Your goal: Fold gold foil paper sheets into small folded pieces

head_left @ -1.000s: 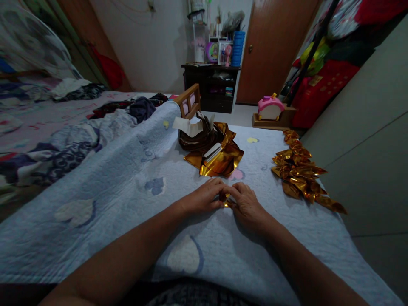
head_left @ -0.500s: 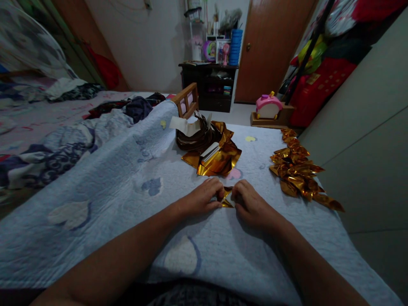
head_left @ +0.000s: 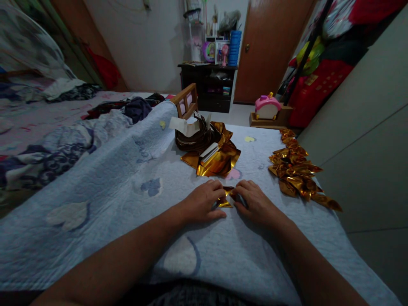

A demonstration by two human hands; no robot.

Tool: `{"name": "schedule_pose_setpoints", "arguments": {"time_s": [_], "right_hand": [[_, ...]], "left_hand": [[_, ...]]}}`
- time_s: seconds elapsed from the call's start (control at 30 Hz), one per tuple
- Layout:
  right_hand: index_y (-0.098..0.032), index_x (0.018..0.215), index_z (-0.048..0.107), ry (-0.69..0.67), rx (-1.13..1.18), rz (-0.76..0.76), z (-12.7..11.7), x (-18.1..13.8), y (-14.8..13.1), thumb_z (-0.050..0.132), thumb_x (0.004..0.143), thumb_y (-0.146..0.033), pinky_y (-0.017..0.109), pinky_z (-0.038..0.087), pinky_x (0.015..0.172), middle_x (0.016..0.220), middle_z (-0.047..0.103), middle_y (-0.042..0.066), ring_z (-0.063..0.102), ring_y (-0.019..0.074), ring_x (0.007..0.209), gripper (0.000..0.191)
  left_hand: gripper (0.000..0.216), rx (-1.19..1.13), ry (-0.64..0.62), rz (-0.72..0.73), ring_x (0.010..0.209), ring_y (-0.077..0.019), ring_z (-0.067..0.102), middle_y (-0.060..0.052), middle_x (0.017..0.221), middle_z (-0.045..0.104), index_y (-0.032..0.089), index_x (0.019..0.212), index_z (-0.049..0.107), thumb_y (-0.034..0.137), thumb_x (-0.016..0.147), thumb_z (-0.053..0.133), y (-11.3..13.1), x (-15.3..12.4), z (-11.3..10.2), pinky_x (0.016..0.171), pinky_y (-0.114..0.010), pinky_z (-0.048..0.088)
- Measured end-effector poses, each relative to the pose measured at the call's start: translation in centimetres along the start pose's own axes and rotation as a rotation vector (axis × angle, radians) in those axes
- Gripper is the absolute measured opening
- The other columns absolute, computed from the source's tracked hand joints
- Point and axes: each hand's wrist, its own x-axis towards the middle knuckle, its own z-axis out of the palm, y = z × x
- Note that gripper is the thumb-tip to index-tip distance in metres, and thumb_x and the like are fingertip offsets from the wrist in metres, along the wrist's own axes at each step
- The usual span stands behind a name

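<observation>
A small piece of gold foil paper [head_left: 226, 198] lies on the bed cover in front of me, partly hidden by my fingers. My left hand [head_left: 204, 199] has its fingertips on the paper's left side, its thumb lying lower and away from the fingers. On the right side, my right hand [head_left: 253, 199] pinches the paper with curled fingers. Just beyond my hands sits a stack of gold foil sheets [head_left: 219, 161], spread at the front. To the right, a pile of folded gold foil pieces [head_left: 295, 172] runs along the bed's edge.
The quilted blue bed cover [head_left: 127, 221] with heart prints lies under everything. A dark roll of sheets [head_left: 191, 140] rests behind the foil. Farther off are a wooden bed rail [head_left: 186, 100], a dark cabinet [head_left: 207, 87], a pink toy [head_left: 267, 107] and a red suitcase [head_left: 321, 87].
My left thumb has moved down and away from the paper, and its fingers have spread. My right fingers have shifted slightly on the paper. The view has moved very little.
</observation>
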Motion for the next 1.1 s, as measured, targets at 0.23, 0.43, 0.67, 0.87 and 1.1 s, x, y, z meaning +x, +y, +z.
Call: {"name": "schedule_pose_setpoints", "arguments": {"time_s": [0.23, 0.43, 0.67, 0.87, 1.1], "right_hand": [[-0.019, 0.102, 0.061, 0.0, -0.005, -0.012, 0.2, 0.0, -0.1, 0.051, 0.079, 0.0, 0.04, 0.042, 0.087, 0.107, 0.061, 0.009, 0.05, 0.0247, 0.1, 0.032], [-0.019, 0.099, 0.062, 0.005, 0.003, 0.004, 0.1, 0.1, -0.1, 0.054, 0.079, -0.002, 0.04, 0.042, 0.088, 0.107, 0.061, 0.009, 0.05, 0.0248, 0.101, 0.027], [-0.019, 0.095, 0.061, 0.018, 0.028, -0.024, 0.2, 0.3, 0.3, 0.057, 0.082, -0.006, 0.04, 0.042, 0.089, 0.104, 0.061, 0.008, 0.05, 0.0241, 0.098, 0.019], [-0.019, 0.097, 0.062, 0.065, 0.038, -0.036, 0.8, 0.4, 0.6, 0.057, 0.085, -0.008, 0.04, 0.044, 0.087, 0.101, 0.062, 0.009, 0.053, 0.0244, 0.097, 0.017], [-0.017, 0.094, 0.064, 0.117, 0.043, -0.033, 1.2, 0.6, 0.8, 0.056, 0.085, -0.006, 0.04, 0.047, 0.086, 0.098, 0.064, 0.01, 0.056, 0.0245, 0.095, 0.016]], "left_hand": [[0.028, 0.055, 0.002, -0.002, 0.097, -0.0241, 0.054, -0.008, 0.104, 0.058, 0.018, 0.089, 0.059, 0.042, 0.086, 0.073, 0.1, 0.1, 0.0, 0.085, -0.035, 0.045], [0.023, 0.177, 0.009, 0.034, 0.095, -0.0233, 0.057, -0.008, 0.105, 0.062, 0.017, 0.093, 0.064, 0.039, 0.09, 0.07, 0.0, 0.2, 0.4, 0.081, -0.034, 0.046], [0.02, 0.216, 0.037, 0.081, 0.093, -0.0226, 0.06, -0.008, 0.104, 0.065, 0.017, 0.099, 0.067, 0.035, 0.091, 0.068, -0.1, 0.1, 0.7, 0.079, -0.033, 0.048], [0.011, 0.13, 0.062, 0.086, 0.096, -0.0215, 0.061, -0.008, 0.103, 0.066, 0.016, 0.097, 0.067, 0.022, 0.088, 0.067, 0.1, 0.0, 0.2, 0.083, -0.032, 0.05], [0.011, 0.352, 0.053, 0.116, 0.086, -0.0206, 0.065, -0.006, 0.094, 0.069, 0.016, 0.092, 0.067, 0.021, 0.093, 0.057, 0.8, -0.1, 0.4, 0.074, -0.031, 0.051]]}}
